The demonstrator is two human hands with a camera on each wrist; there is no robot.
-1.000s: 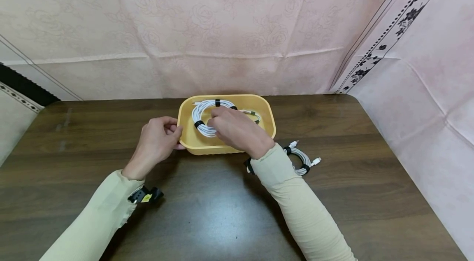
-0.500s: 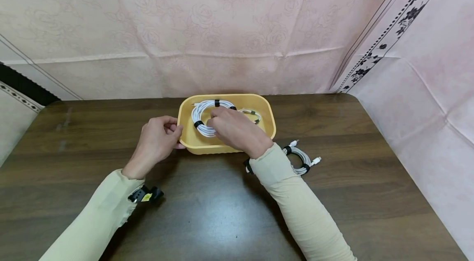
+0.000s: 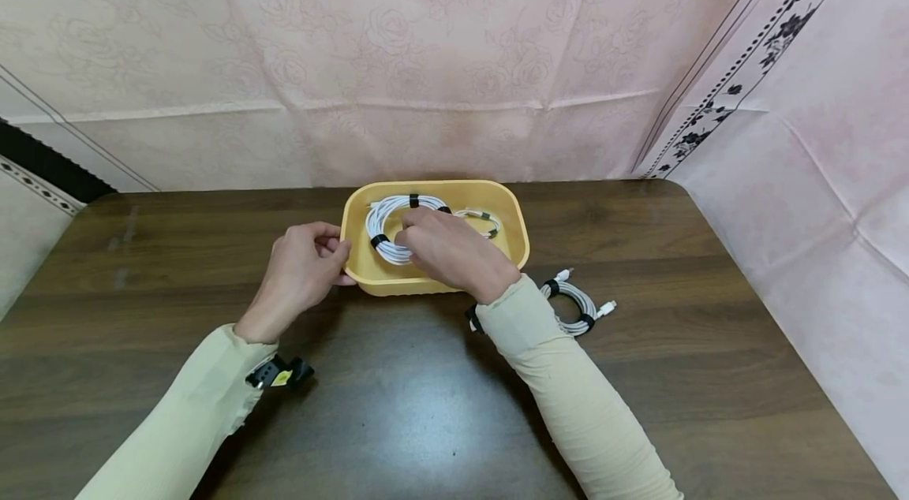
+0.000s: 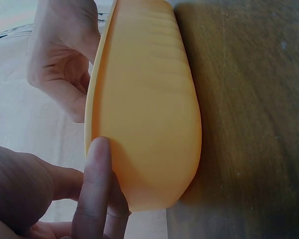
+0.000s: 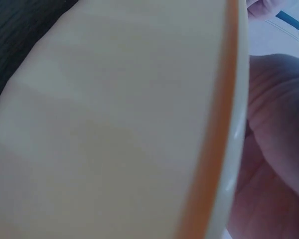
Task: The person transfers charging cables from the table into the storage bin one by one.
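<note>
Two hands are at work here, both mine. Nearest me the dark desk [image 3: 426, 405] is bare wood. At about 10 o'clock my left hand [image 3: 301, 267] steadies the yellow tray [image 3: 514, 236], fingers curled against its left wall; the left wrist view shows one finger [image 4: 92, 189] flat on the tray's outer side. At 12 o'clock my right hand [image 3: 450, 248] reaches down into the tray and its fingertips pinch the white coiled cable [image 3: 387, 220], which is bound with black ties and lies inside the tray toward its left side. A second coiled cable [image 3: 571, 303] lies on the desk at about 2 o'clock, just right of my right sleeve and apart from the tray.

I judge the step in hand to be settling the first coil flat in the tray. The next move would call for letting go cleanly, then reaching over for the coil on the desk.

No brand, label or writing can be read anywhere. Beyond the desk hangs a pink rose-patterned cloth [image 3: 426, 50].
</note>
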